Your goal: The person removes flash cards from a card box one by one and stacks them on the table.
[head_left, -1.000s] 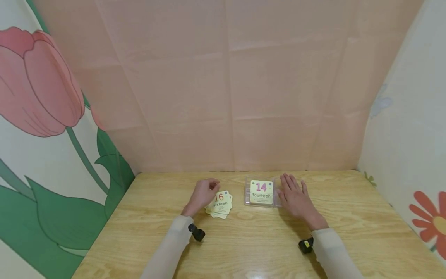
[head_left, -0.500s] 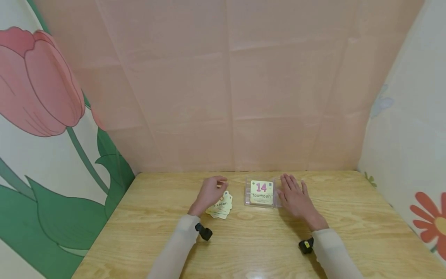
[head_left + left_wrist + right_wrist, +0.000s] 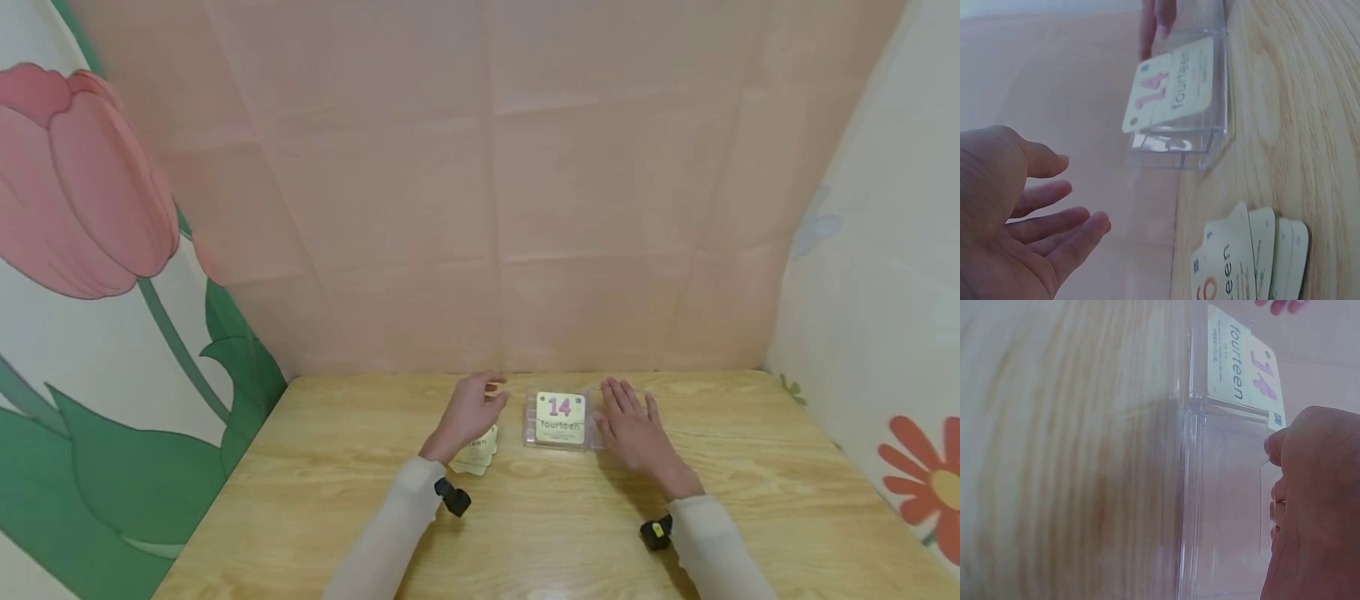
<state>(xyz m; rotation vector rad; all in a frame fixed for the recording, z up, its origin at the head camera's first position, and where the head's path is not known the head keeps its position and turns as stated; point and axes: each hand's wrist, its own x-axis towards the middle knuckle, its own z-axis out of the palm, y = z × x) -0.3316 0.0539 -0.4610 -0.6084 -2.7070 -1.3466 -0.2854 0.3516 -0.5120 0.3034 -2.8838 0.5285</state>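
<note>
A clear plastic box (image 3: 530, 434) with compartments lies on the table, and a card reading "14 fourteen" (image 3: 561, 419) sits in its left part. My right hand (image 3: 636, 433) rests over the box's right part with straight fingers; in the right wrist view the fingertips touch its upper edge. My left hand (image 3: 471, 414) hovers over a fanned pile of cards (image 3: 474, 454), just left of the box. Its fingers are loosely bent and hold nothing, as the left wrist view shows. The top card of the pile is partly hidden by that hand in the head view.
The light wood table (image 3: 547, 517) ends at a pink cloth backdrop (image 3: 495, 208). Printed side panels stand left and right, with a tulip (image 3: 112, 192) and a red flower (image 3: 930, 475). Each wrist wears a small black camera (image 3: 453, 497).
My left hand has moved right and slightly away from me, from the card pile's left side toward the box, and its fingers have loosened. My right hand stays in place.
</note>
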